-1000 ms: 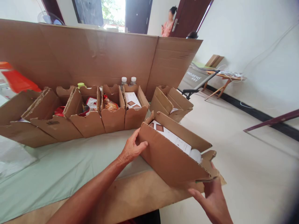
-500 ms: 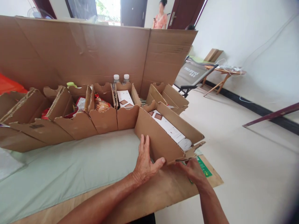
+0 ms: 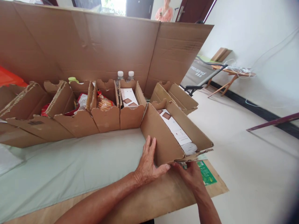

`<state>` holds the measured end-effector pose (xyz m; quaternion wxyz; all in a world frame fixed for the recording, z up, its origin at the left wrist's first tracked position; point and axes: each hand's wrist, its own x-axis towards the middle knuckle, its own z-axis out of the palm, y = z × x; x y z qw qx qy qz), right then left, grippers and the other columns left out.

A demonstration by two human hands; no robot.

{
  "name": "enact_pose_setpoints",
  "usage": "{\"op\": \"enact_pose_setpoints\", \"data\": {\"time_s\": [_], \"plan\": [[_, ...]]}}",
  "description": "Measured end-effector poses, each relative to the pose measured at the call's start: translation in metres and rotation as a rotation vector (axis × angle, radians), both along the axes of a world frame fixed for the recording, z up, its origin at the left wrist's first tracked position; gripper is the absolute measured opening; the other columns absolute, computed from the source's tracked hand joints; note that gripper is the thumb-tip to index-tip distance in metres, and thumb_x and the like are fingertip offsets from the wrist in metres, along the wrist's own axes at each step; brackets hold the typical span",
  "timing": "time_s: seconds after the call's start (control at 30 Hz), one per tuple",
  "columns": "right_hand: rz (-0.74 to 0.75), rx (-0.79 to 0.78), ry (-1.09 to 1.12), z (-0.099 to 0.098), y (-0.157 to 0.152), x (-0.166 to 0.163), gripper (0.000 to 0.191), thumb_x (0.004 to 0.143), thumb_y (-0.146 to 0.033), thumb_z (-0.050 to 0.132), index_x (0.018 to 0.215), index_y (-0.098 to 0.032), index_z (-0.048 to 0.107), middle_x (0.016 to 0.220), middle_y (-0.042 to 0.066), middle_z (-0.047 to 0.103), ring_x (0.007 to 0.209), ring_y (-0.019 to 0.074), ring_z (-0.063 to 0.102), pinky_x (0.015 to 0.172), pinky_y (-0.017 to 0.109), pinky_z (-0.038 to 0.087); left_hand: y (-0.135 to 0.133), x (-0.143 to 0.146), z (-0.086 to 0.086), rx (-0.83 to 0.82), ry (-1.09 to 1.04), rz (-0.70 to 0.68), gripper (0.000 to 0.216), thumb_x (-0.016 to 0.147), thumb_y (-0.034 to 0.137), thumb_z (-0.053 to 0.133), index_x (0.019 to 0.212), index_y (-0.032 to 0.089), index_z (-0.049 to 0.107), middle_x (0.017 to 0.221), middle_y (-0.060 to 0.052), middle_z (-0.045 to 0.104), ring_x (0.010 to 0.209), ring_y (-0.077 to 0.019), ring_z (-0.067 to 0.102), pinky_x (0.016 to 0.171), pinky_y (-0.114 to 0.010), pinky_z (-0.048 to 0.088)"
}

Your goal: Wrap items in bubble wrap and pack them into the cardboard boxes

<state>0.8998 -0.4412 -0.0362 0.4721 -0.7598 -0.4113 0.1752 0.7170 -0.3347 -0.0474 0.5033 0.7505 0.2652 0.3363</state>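
A long open cardboard box (image 3: 161, 140) stands at an angle near the right end of the table. Inside it lie a white carton (image 3: 175, 129) with brown squares printed on it and a clear, rumpled plastic item (image 3: 189, 148). My left hand (image 3: 149, 163) rests on the box's left side, fingers stretched out and thumb along the bottom front corner. Low at the box's front end, my right hand (image 3: 192, 175) grips the lower edge; its fingertips are partly hidden. Beneath and beside that hand shows a green printed sheet (image 3: 206, 172).
Several cardboard bins (image 3: 105, 117) holding packaged goods form a row to the left. Two white-capped bottles (image 3: 120, 74) stand behind them, before a tall cardboard panel (image 3: 93, 46). Another bin (image 3: 182, 96) sits behind the box. A folding chair (image 3: 198, 73) and a person (image 3: 164, 14) are beyond.
The view has shifted, so the scene sits differently in the picture. Both hands stay at the box, the left on its side and the right at its front edge.
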Motion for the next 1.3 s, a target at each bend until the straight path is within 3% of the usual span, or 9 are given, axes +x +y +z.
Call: {"op": "enact_pose_setpoints", "data": {"time_s": [0.13,0.3,0.5,0.63,0.77,0.9,1.03,1.1,1.3], "plan": [[0.006,-0.014,-0.046,-0.002,0.009,0.000,0.052,0.079,-0.056,0.075,0.114,-0.021,0.059,0.113,0.012,0.074,0.108,0.0279,0.069,0.094,0.044,0.054,0.002,-0.001,-0.002,-0.002,-0.040,0.017,0.097,0.086,0.055,0.068,0.163,0.017,0.021,0.172,-0.020,0.008,0.159,-0.0378,0.009,0.128,-0.058,0.015],[-0.010,-0.030,-0.082,0.000,0.044,-0.002,0.056,0.075,-0.063,0.072,0.109,-0.020,0.057,0.101,0.011,0.074,0.092,0.0268,0.070,0.080,0.041,0.056,0.011,0.003,-0.001,-0.059,-0.041,0.116,0.074,0.094,0.033,0.056,0.160,0.017,0.028,0.171,-0.016,0.020,0.159,-0.0302,0.018,0.129,-0.052,0.017],[-0.125,-0.287,-0.380,0.025,0.117,-0.012,0.055,0.081,-0.062,0.065,0.111,-0.016,0.060,0.101,0.014,0.076,0.083,0.0272,0.072,0.073,0.037,0.052,0.021,0.004,-0.004,-0.183,0.004,0.155,0.083,0.084,0.020,0.058,0.161,0.018,0.027,0.170,-0.014,0.026,0.156,-0.0311,0.026,0.125,-0.052,0.031],[-0.142,-0.374,-0.464,0.036,0.162,-0.012,0.045,0.085,-0.061,0.064,0.093,-0.017,0.069,0.088,0.017,0.076,0.089,0.0342,0.073,0.076,0.040,0.048,0.020,0.003,-0.010,-0.230,0.020,0.149,0.083,0.081,0.018,0.058,0.160,0.020,0.030,0.168,-0.014,0.031,0.153,-0.0329,0.034,0.116,-0.051,0.045],[-0.137,-0.399,-0.498,0.043,0.178,-0.013,0.043,0.090,-0.058,0.060,0.079,-0.018,0.072,0.077,0.018,0.074,0.086,0.0346,0.072,0.073,0.039,0.046,0.015,-0.003,-0.008,-0.263,0.063,0.112,0.079,0.079,0.018,0.059,0.156,0.019,0.039,0.166,-0.015,0.035,0.149,-0.0344,0.040,0.101,-0.046,0.058],[-0.066,-0.332,-0.496,0.062,0.162,-0.030,0.037,0.095,-0.049,0.054,0.085,-0.019,0.074,0.081,0.013,0.076,0.083,0.0273,0.072,0.073,0.034,0.047,-0.005,-0.032,0.001,-0.267,0.129,0.012,0.067,0.079,0.017,0.058,0.145,0.017,0.055,0.164,-0.016,0.037,0.149,-0.0354,0.041,0.107,-0.050,0.054],[0.165,-0.017,-0.459,0.097,0.163,-0.072,0.047,0.096,-0.037,0.052,0.139,-0.022,0.059,0.086,0.003,0.076,0.076,0.0186,0.069,0.078,0.029,0.049,-0.035,-0.075,0.009,-0.271,0.160,-0.060,0.055,0.078,0.016,0.059,0.132,0.022,0.067,0.158,-0.013,0.048,0.145,-0.0351,0.047,0.110,-0.052,0.051],[0.309,0.012,-0.508,0.113,0.180,-0.095,0.058,0.095,-0.030,0.053,0.152,-0.025,0.046,0.082,0.000,0.075,0.074,0.0189,0.068,0.077,0.029,0.047,-0.044,-0.092,0.011,-0.265,0.155,-0.043,0.050,0.078,0.018,0.060,0.127,0.025,0.069,0.155,-0.012,0.052,0.141,-0.0353,0.051,0.108,-0.052,0.053],[0.289,-0.199,-0.693,0.133,0.206,-0.130,0.030,0.094,-0.021,0.045,0.107,-0.022,0.072,0.083,0.008,0.075,0.079,0.0256,0.070,0.068,0.030,0.042,-0.042,-0.129,0.021,-0.155,0.088,0.041,0.039,0.080,0.016,0.059,0.114,0.024,0.074,0.133,-0.013,0.069,0.122,-0.0299,0.067,0.105,-0.046,0.055]]}}
